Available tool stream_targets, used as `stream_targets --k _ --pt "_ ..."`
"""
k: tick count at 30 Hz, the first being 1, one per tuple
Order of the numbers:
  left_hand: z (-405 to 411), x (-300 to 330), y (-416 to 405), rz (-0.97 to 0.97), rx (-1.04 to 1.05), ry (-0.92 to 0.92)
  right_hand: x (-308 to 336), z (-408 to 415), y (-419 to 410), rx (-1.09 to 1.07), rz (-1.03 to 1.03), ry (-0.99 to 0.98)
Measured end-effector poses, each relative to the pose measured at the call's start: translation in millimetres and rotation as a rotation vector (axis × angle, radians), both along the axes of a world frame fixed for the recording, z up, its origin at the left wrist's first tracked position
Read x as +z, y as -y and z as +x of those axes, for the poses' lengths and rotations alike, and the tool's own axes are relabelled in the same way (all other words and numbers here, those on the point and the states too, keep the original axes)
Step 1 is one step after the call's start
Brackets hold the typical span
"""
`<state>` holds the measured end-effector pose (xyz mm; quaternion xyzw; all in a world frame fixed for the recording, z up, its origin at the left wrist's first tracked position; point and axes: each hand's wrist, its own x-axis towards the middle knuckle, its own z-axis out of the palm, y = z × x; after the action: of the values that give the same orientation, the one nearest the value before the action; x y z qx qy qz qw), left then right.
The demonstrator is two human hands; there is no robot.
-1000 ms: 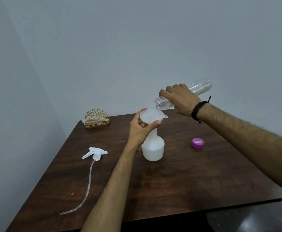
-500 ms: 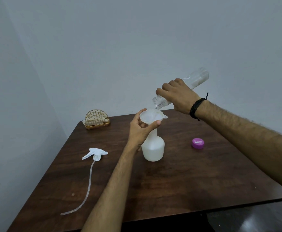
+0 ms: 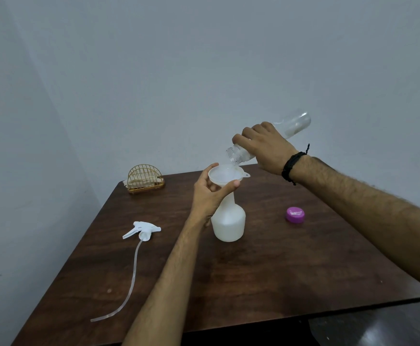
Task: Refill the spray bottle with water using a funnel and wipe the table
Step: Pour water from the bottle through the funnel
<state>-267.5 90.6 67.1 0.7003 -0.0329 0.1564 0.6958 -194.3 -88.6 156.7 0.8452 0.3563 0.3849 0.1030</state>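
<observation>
A white spray bottle (image 3: pixel 229 221) stands upright mid-table with a white funnel (image 3: pixel 225 174) seated in its neck. My left hand (image 3: pixel 210 196) grips the funnel's cone just under the rim. My right hand (image 3: pixel 266 148) holds a clear plastic water bottle (image 3: pixel 295 124) tilted steeply, base up to the right, mouth just above the funnel's right edge. The bottle looks almost drained. The white spray head (image 3: pixel 141 231) with its long dip tube lies on the table to the left.
A purple bottle cap (image 3: pixel 295 215) lies to the right of the spray bottle. A gold wire holder (image 3: pixel 145 179) with a cloth inside sits at the table's back left corner. The dark wooden table (image 3: pixel 254 283) meets walls behind and on the left.
My right hand has tipped the water bottle steeper, its base rising, and the mouth stays over the funnel. My left hand and the spray bottle have not moved.
</observation>
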Motion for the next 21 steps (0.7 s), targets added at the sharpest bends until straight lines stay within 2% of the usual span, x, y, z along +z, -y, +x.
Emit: stream_targets --k 5,8,11,13,16,21 --pt "-1.6 -1.9 -2.0 -0.033 -0.015 0.000 -13.0 -3.8 8.8 0.039 0.492 -0.698" --pt "-2.2 -4.3 -3.7 -0.025 -0.014 0.010 -28.4 -12.4 23.8 0.090 0.795 -0.914" --pt "-0.9 -4.7 -4.4 -0.021 -0.013 0.025 -50.5 -20.9 38.4 0.247 1.111 -1.132" --pt "0.0 -5.0 -4.7 -0.030 -0.025 0.025 -67.1 -25.8 44.9 0.306 1.265 -1.206" --pt "1.0 -7.2 -5.2 -0.022 -0.041 0.022 -90.6 -32.9 50.4 0.320 1.382 -1.194" --pt "-4.4 -4.9 -8.0 0.021 -0.031 0.024 -105.9 -43.0 49.7 0.336 1.409 -1.098"
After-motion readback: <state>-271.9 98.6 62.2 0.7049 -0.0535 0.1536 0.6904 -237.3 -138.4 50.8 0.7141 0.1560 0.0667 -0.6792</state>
